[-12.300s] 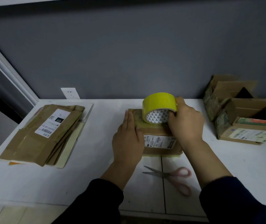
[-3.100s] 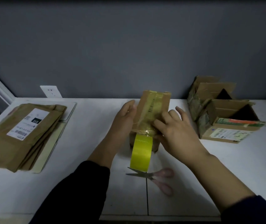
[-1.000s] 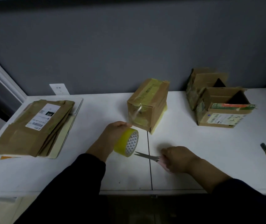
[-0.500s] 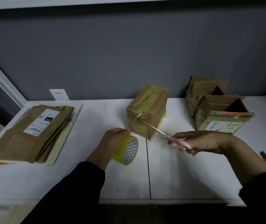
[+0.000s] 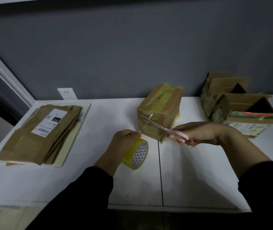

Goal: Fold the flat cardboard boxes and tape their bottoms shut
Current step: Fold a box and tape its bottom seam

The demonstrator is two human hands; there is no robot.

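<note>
Box [image 5: 161, 103] just beyond left grip [image 5: 124, 141] holding tape roll [image 5: 137, 154]; right grip [image 5: 198, 133] holds scissors [image 5: 176, 133].

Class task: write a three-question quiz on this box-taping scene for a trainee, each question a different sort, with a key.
1. True or false: the right hand holds the scissors.
2. Which grips the tape roll? A the left hand; B the right hand; C nothing.
3. Fill in: the stack of flat boxes lies to the ___ of the taped box.
Key: 1 true; 2 A; 3 left.
</note>
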